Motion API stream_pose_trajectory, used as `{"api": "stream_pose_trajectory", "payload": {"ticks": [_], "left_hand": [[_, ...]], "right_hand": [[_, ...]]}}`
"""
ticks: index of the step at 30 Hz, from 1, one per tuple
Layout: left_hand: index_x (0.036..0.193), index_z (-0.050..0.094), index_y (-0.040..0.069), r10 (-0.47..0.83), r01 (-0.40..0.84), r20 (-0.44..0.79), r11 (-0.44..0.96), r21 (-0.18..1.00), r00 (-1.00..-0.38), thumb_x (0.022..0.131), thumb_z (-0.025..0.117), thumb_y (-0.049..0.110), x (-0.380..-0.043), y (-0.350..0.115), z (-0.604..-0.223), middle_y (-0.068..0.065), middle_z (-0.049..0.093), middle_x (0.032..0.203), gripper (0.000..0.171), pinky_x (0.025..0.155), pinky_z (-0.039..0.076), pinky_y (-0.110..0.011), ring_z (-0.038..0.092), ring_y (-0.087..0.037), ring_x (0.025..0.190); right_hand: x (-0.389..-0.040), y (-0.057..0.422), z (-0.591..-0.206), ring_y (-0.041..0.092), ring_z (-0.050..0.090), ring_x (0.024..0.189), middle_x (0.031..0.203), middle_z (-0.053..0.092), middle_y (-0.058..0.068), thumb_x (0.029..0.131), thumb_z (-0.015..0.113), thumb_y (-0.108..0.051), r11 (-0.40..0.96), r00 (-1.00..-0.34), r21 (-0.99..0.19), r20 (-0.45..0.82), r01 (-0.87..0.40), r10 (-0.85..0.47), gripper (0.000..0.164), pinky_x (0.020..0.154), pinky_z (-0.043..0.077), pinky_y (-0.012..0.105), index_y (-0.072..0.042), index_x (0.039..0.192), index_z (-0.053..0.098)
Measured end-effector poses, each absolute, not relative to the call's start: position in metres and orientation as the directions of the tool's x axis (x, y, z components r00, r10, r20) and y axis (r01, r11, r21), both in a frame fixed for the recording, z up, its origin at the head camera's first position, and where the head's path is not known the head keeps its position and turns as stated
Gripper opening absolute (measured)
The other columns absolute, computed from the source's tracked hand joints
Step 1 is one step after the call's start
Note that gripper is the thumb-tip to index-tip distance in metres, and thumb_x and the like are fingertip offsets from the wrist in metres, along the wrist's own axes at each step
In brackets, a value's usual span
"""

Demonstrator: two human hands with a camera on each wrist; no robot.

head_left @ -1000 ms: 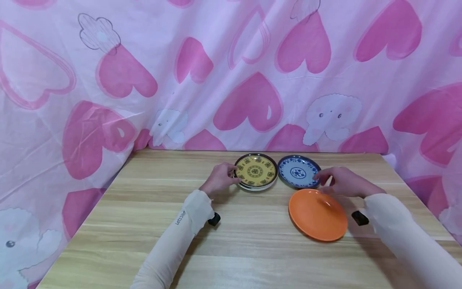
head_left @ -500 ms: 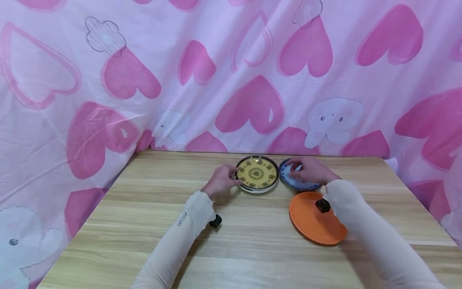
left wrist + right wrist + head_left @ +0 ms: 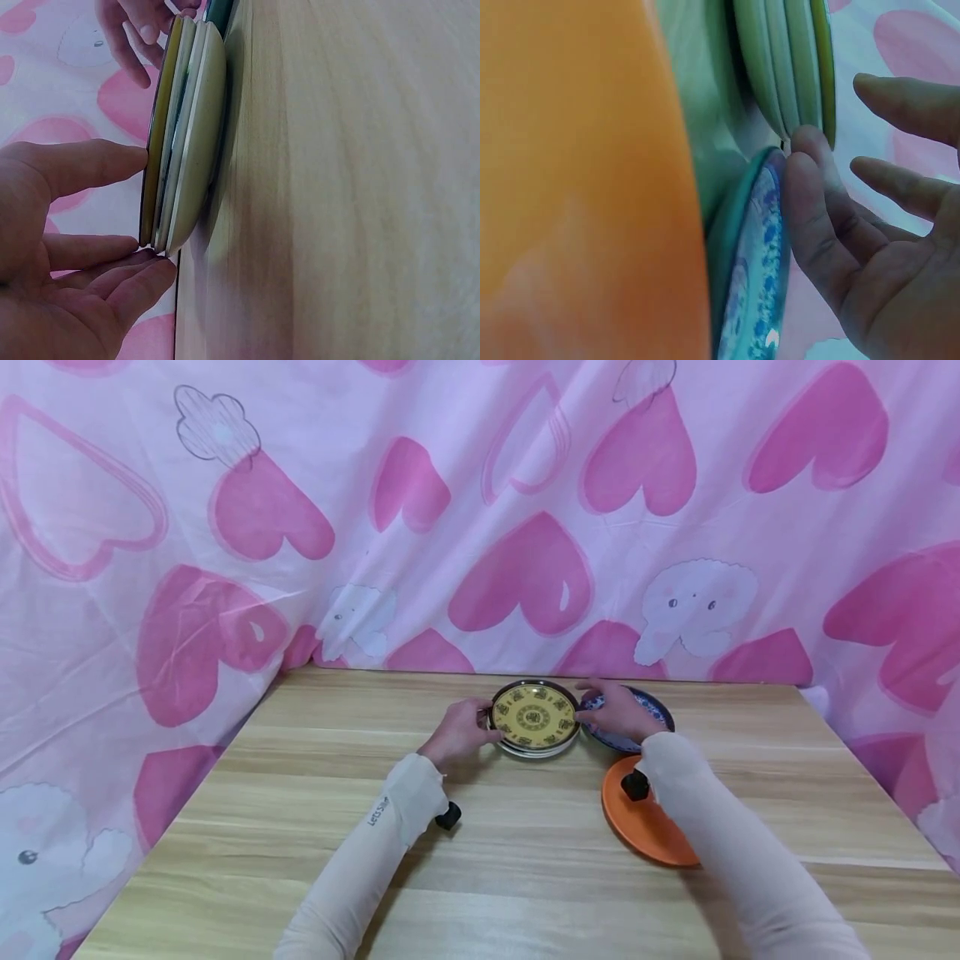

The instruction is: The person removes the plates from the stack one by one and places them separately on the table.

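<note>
A yellow plate with a dark rim and dark motifs tops a stack of several plates at the table's back. My left hand touches the stack's left side; in the left wrist view the thumb and fingertips meet the rims of the upper plates. My right hand reaches over a blue-and-white plate, partly covering it. In the right wrist view its fingers are spread, with tips right at the stack's edge, beside the blue-and-white plate's rim.
An orange plate lies in front of the blue-and-white plate, partly under my right forearm. The wooden table ends at the back against a pink heart-patterned cloth.
My right hand has moved left across the blue-and-white plate to the right side of the stack. My left hand has stayed at the stack's left side.
</note>
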State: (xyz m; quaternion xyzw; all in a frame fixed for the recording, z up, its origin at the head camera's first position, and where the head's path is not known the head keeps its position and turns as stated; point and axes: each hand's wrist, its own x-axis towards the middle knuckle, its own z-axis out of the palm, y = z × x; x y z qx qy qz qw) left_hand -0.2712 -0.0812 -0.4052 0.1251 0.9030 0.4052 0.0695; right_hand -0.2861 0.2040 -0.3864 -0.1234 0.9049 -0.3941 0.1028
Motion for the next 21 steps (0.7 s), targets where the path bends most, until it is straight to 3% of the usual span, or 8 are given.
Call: {"api": "stream_pose_trajectory", "payload": {"ticks": [9, 15, 21], "left_hand": [[0.139, 0.055, -0.001, 0.282, 0.161, -0.03, 0.628, 0.761, -0.959, 0.085, 0.08, 0.016, -0.273, -0.081, -0.407, -0.017, 0.067, 0.129, 0.062, 0.108, 0.051, -0.039, 0.063, -0.028, 0.12], [0.14, 0.054, -0.002, 0.271, 0.127, -0.053, 0.604, 0.786, -0.961, 0.084, 0.081, 0.015, -0.273, -0.081, -0.406, -0.017, 0.067, 0.129, 0.064, 0.107, 0.051, -0.038, 0.064, -0.028, 0.119], [0.136, 0.057, -0.002, 0.266, 0.113, -0.062, 0.594, 0.797, -0.962, 0.083, 0.081, 0.012, -0.273, -0.081, -0.404, -0.017, 0.068, 0.125, 0.06, 0.106, 0.052, -0.039, 0.065, -0.027, 0.115]], "right_hand": [[-0.287, 0.197, -0.395, 0.025, 0.067, 0.076, 0.14, 0.051, 0.029, 0.092, 0.07, -0.011, 0.628, -0.95, -0.771, -0.109, -0.106, -0.294, 0.067, 0.066, 0.06, 0.033, -0.002, 0.151, 0.038], [-0.286, 0.193, -0.398, 0.022, 0.067, 0.074, 0.144, 0.046, 0.03, 0.091, 0.07, -0.009, 0.61, -0.95, -0.787, -0.111, -0.095, -0.292, 0.064, 0.068, 0.061, 0.038, -0.005, 0.149, 0.042], [-0.288, 0.189, -0.401, 0.018, 0.067, 0.071, 0.149, 0.041, 0.03, 0.092, 0.07, -0.009, 0.623, -0.95, -0.776, -0.111, -0.101, -0.292, 0.065, 0.066, 0.061, 0.036, -0.004, 0.15, 0.042]]}}
